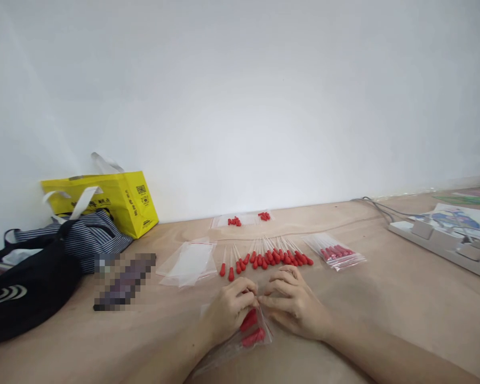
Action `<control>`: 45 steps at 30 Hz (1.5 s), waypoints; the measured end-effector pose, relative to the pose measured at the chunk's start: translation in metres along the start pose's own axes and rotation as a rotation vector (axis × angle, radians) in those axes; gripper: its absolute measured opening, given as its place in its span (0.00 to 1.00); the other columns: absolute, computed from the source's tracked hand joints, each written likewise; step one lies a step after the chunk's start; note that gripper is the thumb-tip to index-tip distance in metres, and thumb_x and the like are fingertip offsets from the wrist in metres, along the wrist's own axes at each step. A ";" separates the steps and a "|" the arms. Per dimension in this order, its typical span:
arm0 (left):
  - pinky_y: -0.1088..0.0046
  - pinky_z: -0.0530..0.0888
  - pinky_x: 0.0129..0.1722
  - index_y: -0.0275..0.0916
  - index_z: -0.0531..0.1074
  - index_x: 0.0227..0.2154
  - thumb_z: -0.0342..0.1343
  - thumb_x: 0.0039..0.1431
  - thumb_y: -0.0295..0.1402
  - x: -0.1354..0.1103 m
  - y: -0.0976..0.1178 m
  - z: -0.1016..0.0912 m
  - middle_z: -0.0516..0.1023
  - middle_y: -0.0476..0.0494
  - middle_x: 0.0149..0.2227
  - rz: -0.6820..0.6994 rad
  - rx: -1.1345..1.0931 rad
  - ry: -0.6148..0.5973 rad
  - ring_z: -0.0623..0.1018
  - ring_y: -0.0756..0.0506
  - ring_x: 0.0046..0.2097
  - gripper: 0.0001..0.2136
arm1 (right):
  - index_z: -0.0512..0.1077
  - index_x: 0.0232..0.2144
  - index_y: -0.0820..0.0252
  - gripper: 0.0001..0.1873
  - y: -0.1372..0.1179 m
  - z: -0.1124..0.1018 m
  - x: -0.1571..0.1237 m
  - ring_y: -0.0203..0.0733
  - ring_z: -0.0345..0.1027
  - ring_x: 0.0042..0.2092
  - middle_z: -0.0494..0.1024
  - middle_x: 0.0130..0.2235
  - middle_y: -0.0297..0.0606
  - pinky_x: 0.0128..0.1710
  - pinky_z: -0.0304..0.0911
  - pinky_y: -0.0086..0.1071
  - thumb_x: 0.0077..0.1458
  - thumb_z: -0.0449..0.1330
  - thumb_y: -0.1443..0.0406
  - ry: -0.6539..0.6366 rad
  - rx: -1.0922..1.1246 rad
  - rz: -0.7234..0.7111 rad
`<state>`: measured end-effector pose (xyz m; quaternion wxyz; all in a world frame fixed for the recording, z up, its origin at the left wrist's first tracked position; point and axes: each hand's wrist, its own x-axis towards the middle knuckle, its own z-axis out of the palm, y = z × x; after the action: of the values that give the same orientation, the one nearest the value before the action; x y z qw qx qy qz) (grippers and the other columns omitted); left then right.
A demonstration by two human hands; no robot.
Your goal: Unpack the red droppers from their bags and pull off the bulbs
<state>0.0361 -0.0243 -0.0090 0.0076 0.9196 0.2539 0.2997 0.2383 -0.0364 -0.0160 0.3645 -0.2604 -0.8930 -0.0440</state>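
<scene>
My left hand point(230, 312) and my right hand point(294, 306) meet at the near middle of the wooden table point(384, 304). Both pinch the top edge of a small clear plastic bag point(250, 333) that holds red-capped droppers. Just beyond my fingers lies a loose row of several clear droppers with red bulbs point(270, 257). To their right sits a filled bag of droppers point(336, 252). A stack of empty clear bags point(188, 262) lies to the left of the row.
More bags with red pieces point(242, 218) lie by the white wall. A yellow paper bag point(112, 200), striped cloth point(80, 237) and a black bag point(28, 290) crowd the left. A white power strip point(448, 242) with cables and printed sheets lies at right.
</scene>
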 end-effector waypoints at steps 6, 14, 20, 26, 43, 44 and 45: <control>0.77 0.68 0.33 0.37 0.65 0.22 0.44 0.57 0.25 0.003 0.004 -0.001 0.71 0.45 0.30 0.006 -0.046 -0.023 0.70 0.51 0.33 0.10 | 0.70 0.33 0.53 0.11 0.000 0.008 -0.002 0.35 0.64 0.40 0.76 0.32 0.29 0.49 0.46 0.40 0.58 0.48 0.69 0.072 -0.171 -0.226; 0.77 0.67 0.34 0.37 0.66 0.24 0.42 0.57 0.24 0.005 -0.001 -0.004 0.72 0.45 0.30 0.014 -0.043 -0.025 0.70 0.50 0.34 0.10 | 0.69 0.26 0.55 0.15 0.005 0.007 0.000 0.34 0.64 0.38 0.76 0.30 0.29 0.49 0.46 0.40 0.57 0.45 0.71 0.016 -0.231 -0.246; 0.77 0.67 0.34 0.37 0.66 0.27 0.41 0.58 0.24 0.004 -0.004 -0.001 0.73 0.46 0.32 0.050 -0.029 -0.011 0.70 0.51 0.34 0.10 | 0.68 0.30 0.58 0.08 0.003 0.014 0.007 0.33 0.61 0.33 0.76 0.30 0.29 0.42 0.50 0.38 0.56 0.50 0.70 0.261 -0.194 -0.263; 0.76 0.65 0.28 0.37 0.64 0.23 0.35 0.61 0.26 0.007 -0.004 0.001 0.72 0.46 0.26 0.212 0.108 -0.102 0.67 0.50 0.29 0.15 | 0.63 0.19 0.61 0.19 0.003 0.019 0.006 0.32 0.59 0.31 0.68 0.22 0.30 0.43 0.47 0.37 0.58 0.41 0.73 0.181 -0.291 -0.368; 0.62 0.64 0.52 0.47 0.61 0.51 0.50 0.54 0.41 -0.029 0.020 -0.030 0.63 0.44 0.55 -0.396 -0.095 -0.293 0.64 0.41 0.55 0.21 | 0.66 0.31 0.59 0.09 0.018 0.003 0.001 0.39 0.59 0.34 0.72 0.30 0.35 0.37 0.51 0.36 0.43 0.55 0.64 -0.240 0.135 -0.019; 0.61 0.62 0.54 0.49 0.57 0.54 0.50 0.54 0.42 -0.036 0.022 -0.030 0.60 0.45 0.57 -0.423 -0.113 -0.314 0.62 0.41 0.56 0.23 | 0.67 0.34 0.59 0.13 0.018 0.002 0.002 0.40 0.60 0.35 0.72 0.31 0.36 0.38 0.51 0.36 0.43 0.55 0.63 -0.264 0.208 0.024; 0.60 0.61 0.55 0.50 0.55 0.55 0.50 0.54 0.41 -0.041 0.023 -0.030 0.58 0.47 0.58 -0.445 -0.130 -0.319 0.61 0.41 0.57 0.25 | 0.67 0.36 0.59 0.13 0.018 0.000 0.002 0.41 0.60 0.36 0.73 0.33 0.36 0.39 0.51 0.37 0.45 0.54 0.62 -0.287 0.276 0.056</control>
<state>0.0020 -0.0679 -0.0033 0.1722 0.8744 0.4252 0.1579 0.2458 -0.0198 -0.0167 0.2670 -0.2361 -0.9257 0.1266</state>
